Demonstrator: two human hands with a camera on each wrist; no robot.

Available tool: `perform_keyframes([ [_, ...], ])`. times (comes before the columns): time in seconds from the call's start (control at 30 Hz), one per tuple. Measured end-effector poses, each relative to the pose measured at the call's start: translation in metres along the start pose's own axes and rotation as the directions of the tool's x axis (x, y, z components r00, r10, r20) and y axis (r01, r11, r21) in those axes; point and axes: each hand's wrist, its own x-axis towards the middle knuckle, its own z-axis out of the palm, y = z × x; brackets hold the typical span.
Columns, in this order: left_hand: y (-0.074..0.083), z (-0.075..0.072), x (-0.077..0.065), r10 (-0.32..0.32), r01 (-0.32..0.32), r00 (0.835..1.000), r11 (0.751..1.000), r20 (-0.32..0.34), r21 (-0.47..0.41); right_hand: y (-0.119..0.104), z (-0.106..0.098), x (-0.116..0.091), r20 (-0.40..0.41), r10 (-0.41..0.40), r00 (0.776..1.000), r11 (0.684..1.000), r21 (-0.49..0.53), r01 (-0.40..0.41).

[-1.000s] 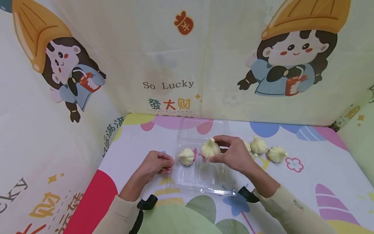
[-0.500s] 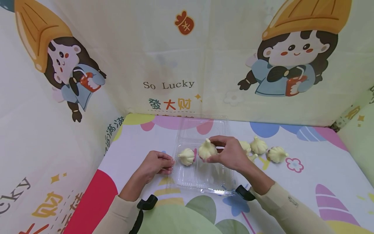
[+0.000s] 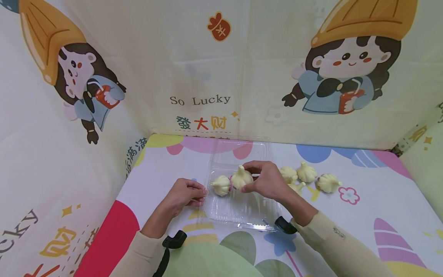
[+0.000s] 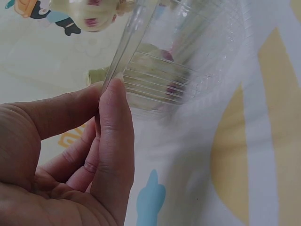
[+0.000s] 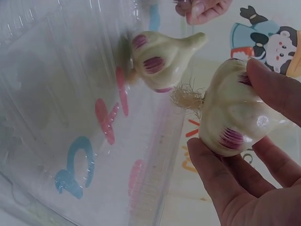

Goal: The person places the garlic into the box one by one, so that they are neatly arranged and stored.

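My right hand (image 3: 268, 181) grips a garlic bulb (image 3: 241, 178) between thumb and fingers, over the clear plastic box (image 3: 254, 213). In the right wrist view the held garlic bulb (image 5: 235, 110) shows purple streaks and a tuft of dry roots. A second garlic bulb (image 5: 162, 61) lies inside the box at its left side, its stem toward my left hand. My left hand (image 3: 187, 194) pinches the box's left rim between thumb and index finger. Through the ribbed wall (image 4: 155, 77), the left wrist view shows the bulb lying inside.
Right of the box several more garlic bulbs rest on the patterned tablecloth (image 3: 349, 223), among them one bulb (image 3: 306, 172) at the back and another bulb (image 3: 328, 182) farthest right. The box's hinged lid (image 3: 240, 152) lies folded back toward the printed cloth wall (image 3: 256, 77).
My right hand has moved left with the held garlic bulb, close beside the bulb in the box. More of the bulbs on the right now show. The left hand stays on the rim.
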Motion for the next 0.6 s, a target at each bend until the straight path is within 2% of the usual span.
perform_keyframes([
  [0.6,0.0013,-0.0008,-0.0018,0.019,-0.020,1.000,1.000,0.018,0.009,0.0055,0.0055,0.0056,0.020,0.006,1.000,0.996,-0.086,-0.004],
])
